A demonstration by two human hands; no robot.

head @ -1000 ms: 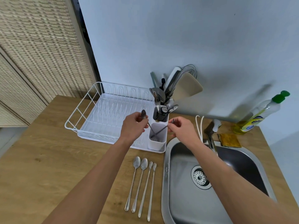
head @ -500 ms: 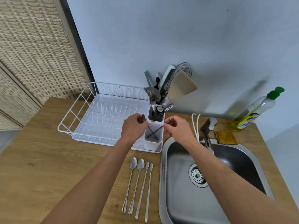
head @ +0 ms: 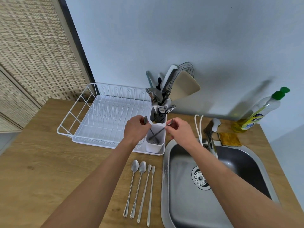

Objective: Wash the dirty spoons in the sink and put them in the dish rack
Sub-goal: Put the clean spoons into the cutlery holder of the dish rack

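Two thin steel spoons (head: 154,135) stand handle-down and crossed in the white plastic cutlery cup (head: 155,142), bowls up. Left hand (head: 135,129) pinches one bowl end, right hand (head: 178,130) the other. Four long spoons (head: 139,190) lie just before the cup, nearer the left hand.

Four spoons (head: 139,188) on the counter, two spoons (head: 154,134) in hands, one sink (head: 213,186), one dish rack (head: 105,122)

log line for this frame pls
step: racking spoons | left hand: holds spoon | right hand: holds spoon | both handles in cutlery cup | counter: four spoons
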